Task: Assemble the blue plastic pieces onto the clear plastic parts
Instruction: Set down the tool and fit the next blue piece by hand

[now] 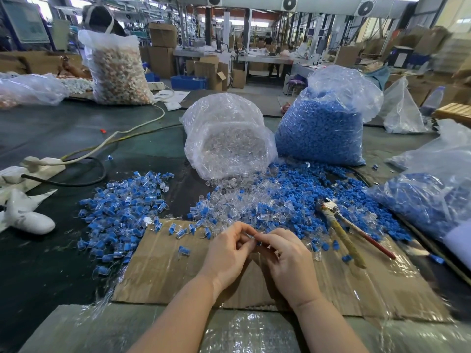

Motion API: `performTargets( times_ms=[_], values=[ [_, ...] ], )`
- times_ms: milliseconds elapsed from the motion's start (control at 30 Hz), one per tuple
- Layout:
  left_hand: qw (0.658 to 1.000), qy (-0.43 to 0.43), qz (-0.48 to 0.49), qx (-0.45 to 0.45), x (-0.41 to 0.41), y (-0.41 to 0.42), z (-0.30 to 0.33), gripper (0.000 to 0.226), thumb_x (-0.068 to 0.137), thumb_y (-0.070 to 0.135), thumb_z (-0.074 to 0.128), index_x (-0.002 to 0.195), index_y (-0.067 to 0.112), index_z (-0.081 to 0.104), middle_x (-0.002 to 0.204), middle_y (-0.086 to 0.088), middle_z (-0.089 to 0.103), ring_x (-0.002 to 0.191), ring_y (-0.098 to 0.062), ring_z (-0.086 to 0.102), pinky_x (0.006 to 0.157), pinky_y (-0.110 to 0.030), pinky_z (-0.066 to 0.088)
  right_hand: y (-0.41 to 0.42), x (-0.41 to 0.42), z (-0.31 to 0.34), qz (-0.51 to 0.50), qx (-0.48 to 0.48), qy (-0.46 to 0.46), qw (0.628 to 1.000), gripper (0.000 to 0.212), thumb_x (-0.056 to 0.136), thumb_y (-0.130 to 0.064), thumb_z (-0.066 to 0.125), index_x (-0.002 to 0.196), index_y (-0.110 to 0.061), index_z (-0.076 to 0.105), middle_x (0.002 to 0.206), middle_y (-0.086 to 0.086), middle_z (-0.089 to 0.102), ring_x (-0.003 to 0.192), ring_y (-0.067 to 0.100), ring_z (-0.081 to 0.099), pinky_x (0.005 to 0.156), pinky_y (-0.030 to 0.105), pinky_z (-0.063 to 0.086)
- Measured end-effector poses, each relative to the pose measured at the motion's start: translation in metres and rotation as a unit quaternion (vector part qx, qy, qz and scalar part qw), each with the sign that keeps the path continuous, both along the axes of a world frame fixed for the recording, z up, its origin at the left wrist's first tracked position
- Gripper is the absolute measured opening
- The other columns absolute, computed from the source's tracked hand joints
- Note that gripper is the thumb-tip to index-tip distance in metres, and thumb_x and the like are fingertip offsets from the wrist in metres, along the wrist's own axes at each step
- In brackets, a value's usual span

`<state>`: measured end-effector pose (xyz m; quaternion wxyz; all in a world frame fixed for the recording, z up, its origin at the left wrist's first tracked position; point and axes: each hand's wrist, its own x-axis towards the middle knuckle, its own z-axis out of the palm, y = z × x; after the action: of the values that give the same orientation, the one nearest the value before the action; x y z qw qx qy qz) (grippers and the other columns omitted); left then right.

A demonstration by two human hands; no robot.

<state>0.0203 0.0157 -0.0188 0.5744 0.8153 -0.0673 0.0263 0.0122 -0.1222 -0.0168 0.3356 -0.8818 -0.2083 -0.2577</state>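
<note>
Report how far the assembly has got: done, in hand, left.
Done: a pile of assembled pieces lies on the left. In hand: the left hand and right hand pinch a small part together. Left: loose blue and clear parts, plus the clear-part bag and blue-piece bag, remain.

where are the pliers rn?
Head view, right of the hands: the pliers lie on the cardboard sheet, jaws toward the loose blue pieces, handles pointing toward the near right.
</note>
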Motion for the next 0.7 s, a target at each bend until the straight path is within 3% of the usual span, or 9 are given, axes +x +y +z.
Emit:
performTargets(
  times_ms=[133, 300, 367, 433, 533, 600, 700],
  values=[
    [1.0, 0.001, 0.001, -0.007, 0.0, 0.0, 0.001, 0.012, 0.089, 0.011, 0.058, 0.093, 0.023, 0.058, 0.081, -0.005, 0.065, 0.077, -0.022, 0.062, 0.072, -0.027, 0.051, -0.002, -0.001, -0.002, -0.024, -0.005, 0.014, 1.0, 0.024, 0.075, -0.015, 0.076, 0.098, -0.012, 0.071, 0.085, -0.004, 0.064, 0.08, 0.013, 0.059, 0.073, 0.029, 0.051],
    [1.0, 0.007, 0.001, -0.003, -0.001, 0.001, 0.001, 0.01, 0.09, 0.012, 0.057, 0.093, 0.022, 0.057, 0.085, -0.007, 0.066, 0.081, -0.019, 0.064, 0.076, -0.026, 0.052, -0.015, 0.004, 0.013, -0.176, 0.02, -0.029, 0.984, 0.027, 0.078, -0.012, 0.073, 0.104, -0.007, 0.067, 0.095, 0.004, 0.064, 0.085, 0.017, 0.057, 0.082, 0.036, 0.044],
    [1.0, 0.011, 0.001, -0.014, -0.001, 0.0, 0.001, 0.01, 0.09, 0.01, 0.057, 0.093, 0.02, 0.057, 0.084, -0.008, 0.065, 0.078, -0.015, 0.064, 0.072, -0.021, 0.052, -0.029, 0.01, 0.02, -0.279, -0.009, 0.033, 0.96, 0.036, 0.087, -0.026, 0.063, 0.118, -0.008, 0.059, 0.111, 0.011, 0.061, 0.099, 0.025, 0.056, 0.089, 0.038, 0.038],
    [1.0, 0.01, 0.003, -0.024, -0.001, 0.0, 0.001, 0.01, 0.09, 0.008, 0.057, 0.093, 0.017, 0.058, 0.082, -0.008, 0.065, 0.072, -0.008, 0.063, 0.063, -0.012, 0.047, -0.049, 0.018, 0.024, -0.38, -0.109, 0.176, 0.902, 0.056, 0.093, -0.048, 0.042, 0.136, -0.014, 0.04, 0.133, 0.014, 0.048, 0.121, 0.031, 0.044, 0.101, 0.045, 0.031],
    [1.0, 0.009, 0.003, -0.027, 0.0, 0.0, 0.0, 0.01, 0.09, 0.008, 0.056, 0.094, 0.017, 0.058, 0.084, -0.01, 0.066, 0.07, -0.007, 0.061, 0.061, -0.01, 0.045, -0.081, 0.027, 0.024, -0.412, -0.194, 0.34, 0.822, 0.078, 0.089, -0.067, 0.024, 0.148, -0.018, 0.01, 0.152, 0.016, 0.022, 0.14, 0.033, 0.019, 0.11, 0.058, 0.013],
    [0.999, 0.012, 0.003, -0.031, 0.001, 0.0, 0.0, 0.011, 0.09, 0.008, 0.056, 0.094, 0.018, 0.058, 0.084, -0.009, 0.066, 0.072, -0.009, 0.062, 0.062, -0.011, 0.046, -0.094, 0.033, 0.023, -0.405, -0.204, 0.385, 0.804, 0.083, 0.086, -0.071, 0.025, 0.149, -0.02, 0.007, 0.154, 0.014, 0.017, 0.141, 0.034, 0.015, 0.11, 0.063, 0.009],
    [0.999, 0.022, 0.0, -0.04, 0.001, 0.0, 0.001, 0.011, 0.09, 0.007, 0.056, 0.093, 0.018, 0.057, 0.084, -0.009, 0.066, 0.071, -0.006, 0.062, 0.061, -0.012, 0.047, -0.101, 0.038, 0.025, -0.398, -0.22, 0.39, 0.801, 0.082, 0.084, -0.072, 0.031, 0.147, -0.022, 0.016, 0.153, 0.012, 0.021, 0.139, 0.034, 0.02, 0.109, 0.063, 0.01]
  ],
)
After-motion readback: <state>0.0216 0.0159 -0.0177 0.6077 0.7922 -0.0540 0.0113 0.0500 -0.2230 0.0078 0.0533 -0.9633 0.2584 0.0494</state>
